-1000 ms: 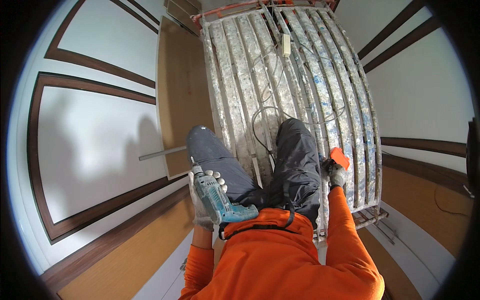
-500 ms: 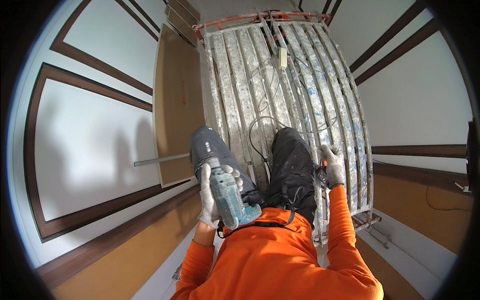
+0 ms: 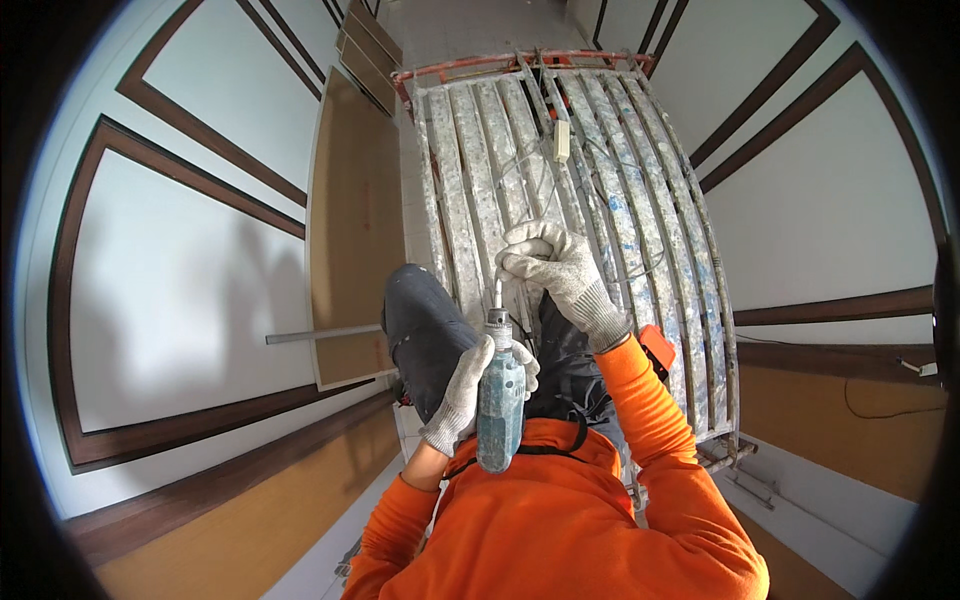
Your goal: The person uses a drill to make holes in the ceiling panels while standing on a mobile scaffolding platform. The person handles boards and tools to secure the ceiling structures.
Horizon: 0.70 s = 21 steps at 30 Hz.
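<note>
A worn blue-green cordless drill [image 3: 500, 412] points away from me above my lap. My left hand [image 3: 464, 394], in a pale knitted glove, is wrapped around its body just behind the grey chuck. A slim light-coloured bit [image 3: 498, 293] sticks out of the chuck. At the bit's far end, my gloved right hand [image 3: 560, 268] pinches the tip between bent fingers. The fingers partly hide that end. An orange-and-black item [image 3: 657, 350] lies beyond my right forearm, on the right part of the platform, and its kind is unclear.
Under me is a paint-spattered slatted metal platform [image 3: 464, 150] with a red end rail [image 3: 480, 66]. A cream box [image 3: 562, 142] and thin cables lie on it. To the left are a brown board [image 3: 352, 215], a metal strip [image 3: 318, 335] and a white panelled wall [image 3: 190, 300].
My right hand has come from the platform's right side to the drill's front, where a bit now shows. The left hand has swung the drill toward the middle, more upright in view.
</note>
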Each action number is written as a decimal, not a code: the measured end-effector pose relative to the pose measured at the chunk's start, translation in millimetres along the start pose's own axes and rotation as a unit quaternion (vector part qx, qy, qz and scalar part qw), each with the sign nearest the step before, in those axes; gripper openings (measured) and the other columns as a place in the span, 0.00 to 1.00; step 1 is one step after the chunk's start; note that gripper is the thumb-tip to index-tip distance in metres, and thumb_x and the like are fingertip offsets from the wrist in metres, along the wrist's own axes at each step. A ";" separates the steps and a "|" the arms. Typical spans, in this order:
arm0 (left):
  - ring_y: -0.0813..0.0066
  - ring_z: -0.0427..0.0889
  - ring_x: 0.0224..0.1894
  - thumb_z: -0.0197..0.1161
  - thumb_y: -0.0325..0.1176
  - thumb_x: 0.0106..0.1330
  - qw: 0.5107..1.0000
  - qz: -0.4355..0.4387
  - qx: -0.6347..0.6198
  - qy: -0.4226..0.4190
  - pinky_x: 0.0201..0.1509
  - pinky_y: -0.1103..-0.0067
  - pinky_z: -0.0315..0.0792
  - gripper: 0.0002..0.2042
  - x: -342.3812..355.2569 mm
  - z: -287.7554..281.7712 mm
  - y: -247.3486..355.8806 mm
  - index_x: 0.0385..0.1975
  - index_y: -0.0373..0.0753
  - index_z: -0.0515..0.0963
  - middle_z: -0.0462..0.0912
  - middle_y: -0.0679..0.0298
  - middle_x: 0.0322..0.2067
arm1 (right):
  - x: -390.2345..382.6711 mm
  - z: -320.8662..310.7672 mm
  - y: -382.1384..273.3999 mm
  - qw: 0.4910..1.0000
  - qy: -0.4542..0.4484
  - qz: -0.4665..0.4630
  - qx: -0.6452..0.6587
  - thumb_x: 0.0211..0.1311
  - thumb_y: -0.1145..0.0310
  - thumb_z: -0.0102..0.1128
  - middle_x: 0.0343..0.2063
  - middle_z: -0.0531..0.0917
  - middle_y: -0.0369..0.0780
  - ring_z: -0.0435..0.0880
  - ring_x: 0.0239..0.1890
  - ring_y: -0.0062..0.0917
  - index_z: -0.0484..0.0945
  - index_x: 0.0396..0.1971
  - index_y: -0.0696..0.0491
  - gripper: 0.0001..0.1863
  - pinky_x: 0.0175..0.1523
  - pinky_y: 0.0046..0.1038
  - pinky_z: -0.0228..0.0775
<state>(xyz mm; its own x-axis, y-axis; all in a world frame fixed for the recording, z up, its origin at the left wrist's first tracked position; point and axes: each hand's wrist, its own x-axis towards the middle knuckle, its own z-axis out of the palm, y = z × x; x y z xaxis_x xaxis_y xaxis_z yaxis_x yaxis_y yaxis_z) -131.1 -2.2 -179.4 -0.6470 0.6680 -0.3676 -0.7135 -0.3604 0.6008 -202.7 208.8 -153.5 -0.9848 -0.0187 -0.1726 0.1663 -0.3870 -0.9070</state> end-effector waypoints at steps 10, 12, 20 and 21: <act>0.69 0.87 0.37 0.52 0.66 0.75 1.000 0.002 0.029 -0.011 0.42 0.74 0.83 0.33 -0.6 -5.2 0.0 0.45 0.34 0.78 0.84 0.56 0.38 | 7.6 -9.2 9.4 0.991 -0.074 0.017 -0.106 0.69 0.73 0.68 0.39 0.89 0.36 0.87 0.39 0.15 0.80 0.53 0.57 0.15 0.44 0.20 0.79; 0.69 0.87 0.36 0.53 0.66 0.75 0.999 -0.001 0.038 -0.003 0.42 0.74 0.83 0.33 0.2 -7.3 -1.3 0.44 0.34 0.78 0.84 0.57 0.37 | 4.6 -2.0 -11.4 0.984 -0.080 0.036 -0.155 0.69 0.72 0.68 0.38 0.89 0.36 0.86 0.39 0.15 0.81 0.54 0.56 0.15 0.44 0.20 0.78; 0.70 0.86 0.36 0.53 0.66 0.75 0.998 -0.003 0.056 -0.003 0.42 0.74 0.82 0.33 -0.9 -4.4 4.4 0.42 0.34 0.78 0.84 0.58 0.37 | 21.5 -3.4 -23.1 0.958 -0.196 0.009 -0.209 0.68 0.71 0.69 0.33 0.87 0.34 0.85 0.36 0.16 0.80 0.57 0.56 0.19 0.42 0.23 0.77; 0.70 0.86 0.36 0.53 0.66 0.74 0.999 -0.006 0.052 0.000 0.42 0.74 0.82 0.33 -0.9 -5.6 3.0 0.42 0.34 0.78 0.83 0.58 0.37 | 23.1 -2.8 -21.9 0.950 -0.207 -0.003 -0.235 0.68 0.71 0.70 0.33 0.87 0.34 0.84 0.35 0.16 0.80 0.58 0.55 0.20 0.42 0.23 0.77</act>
<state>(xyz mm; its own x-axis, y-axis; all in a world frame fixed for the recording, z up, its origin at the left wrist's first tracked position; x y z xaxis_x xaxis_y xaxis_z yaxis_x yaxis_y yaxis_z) -134.1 -7.6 -181.3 -0.6389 0.6713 -0.3757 -0.6895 -0.2832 0.6666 -229.0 219.4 -138.7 -0.9050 -0.4159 -0.0894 0.0686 0.0648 -0.9955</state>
